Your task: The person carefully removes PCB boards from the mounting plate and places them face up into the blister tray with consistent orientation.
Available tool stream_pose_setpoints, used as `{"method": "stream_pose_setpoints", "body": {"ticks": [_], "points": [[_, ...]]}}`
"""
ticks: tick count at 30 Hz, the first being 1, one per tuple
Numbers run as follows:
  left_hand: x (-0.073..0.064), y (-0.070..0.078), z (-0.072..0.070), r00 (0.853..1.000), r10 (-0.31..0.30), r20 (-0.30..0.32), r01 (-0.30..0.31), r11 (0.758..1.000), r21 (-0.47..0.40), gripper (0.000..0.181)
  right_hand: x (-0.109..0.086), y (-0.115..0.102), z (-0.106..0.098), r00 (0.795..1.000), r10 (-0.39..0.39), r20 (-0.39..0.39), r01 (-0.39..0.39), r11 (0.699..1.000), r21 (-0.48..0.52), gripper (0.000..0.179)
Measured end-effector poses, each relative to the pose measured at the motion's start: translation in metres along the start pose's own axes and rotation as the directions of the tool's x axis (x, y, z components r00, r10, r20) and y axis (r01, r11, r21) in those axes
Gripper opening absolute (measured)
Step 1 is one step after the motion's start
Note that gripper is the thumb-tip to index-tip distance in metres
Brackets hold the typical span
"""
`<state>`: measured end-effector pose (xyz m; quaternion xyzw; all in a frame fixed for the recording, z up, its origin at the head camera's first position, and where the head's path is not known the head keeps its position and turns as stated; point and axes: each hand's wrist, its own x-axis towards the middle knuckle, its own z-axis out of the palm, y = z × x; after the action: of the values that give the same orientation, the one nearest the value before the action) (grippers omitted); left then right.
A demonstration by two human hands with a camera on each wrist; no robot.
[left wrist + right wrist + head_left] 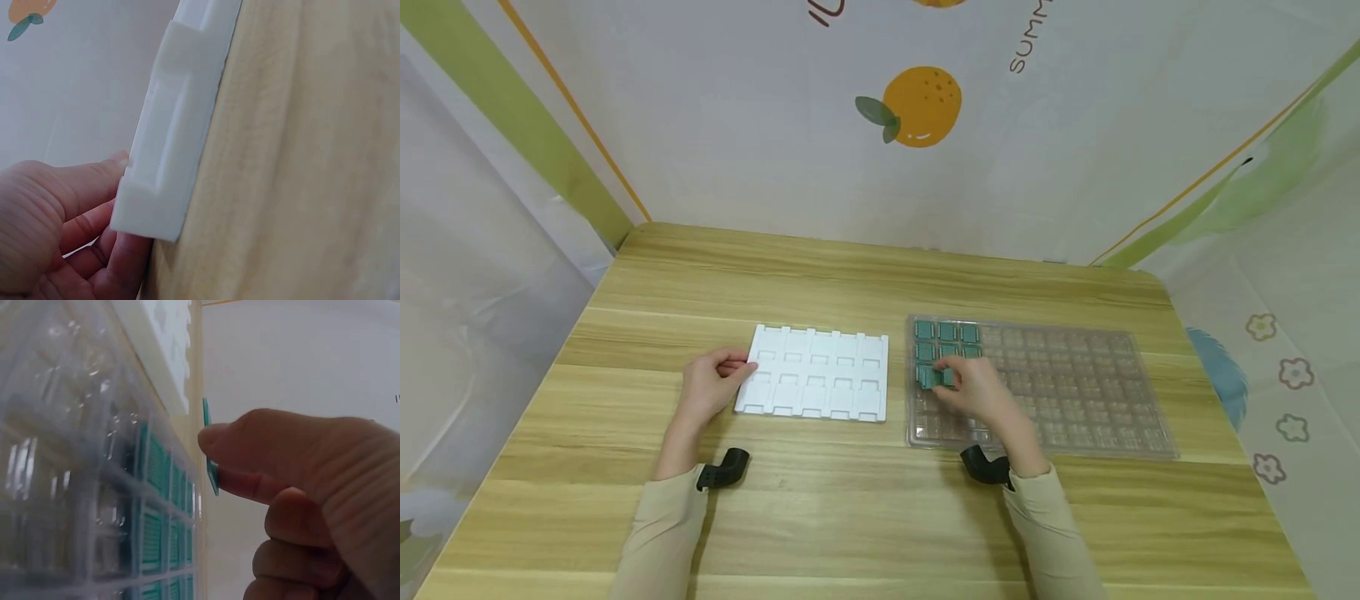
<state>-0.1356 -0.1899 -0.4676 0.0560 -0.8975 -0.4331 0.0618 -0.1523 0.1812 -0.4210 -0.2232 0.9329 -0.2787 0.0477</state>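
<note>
My left hand (pixel 706 388) grips the left edge of a white plastic tray (pixel 801 368) with two rows of shallow slots. In the left wrist view the thumb lies on the edge of the white tray (pixel 165 125), with curled fingers at its side and under its corner. To the right, my right hand (pixel 983 395) pinches a small green circuit board (pixel 929 378) between thumb and finger. Seen from the right wrist, that thin board (pixel 207 412) is clear of the transparent compartment tray (pixel 1060 367). More green boards (pixel 947 331) sit in its left-hand compartments, some partly hidden by the hand.
Both trays lie on a wood-grain table (pixel 820 500), with a strip of tabletop between them. A black wrist mount (pixel 724 469) sits on the left forearm and another mount (pixel 985 467) on the right. Behind the table hangs a printed white curtain (pixel 737 125).
</note>
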Motion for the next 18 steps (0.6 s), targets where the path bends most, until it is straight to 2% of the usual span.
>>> {"method": "stream_pose_setpoints", "body": {"ticks": [8, 18], "points": [[0.0, 0.0, 0.0, 1.0, -0.005, 0.002, 0.005, 1.0, 0.001, 0.021, -0.004, 0.008, 0.009, 0.998, 0.031, 0.063, -0.031, 0.999, -0.01, 0.028], [0.0, -0.001, 0.0, 1.0, -0.005, 0.001, 0.005, 1.0, 0.0, 0.021, -0.005, 0.01, 0.014, 0.998, 0.015, 0.064, -0.014, 1.0, -0.017, 0.027]]}}
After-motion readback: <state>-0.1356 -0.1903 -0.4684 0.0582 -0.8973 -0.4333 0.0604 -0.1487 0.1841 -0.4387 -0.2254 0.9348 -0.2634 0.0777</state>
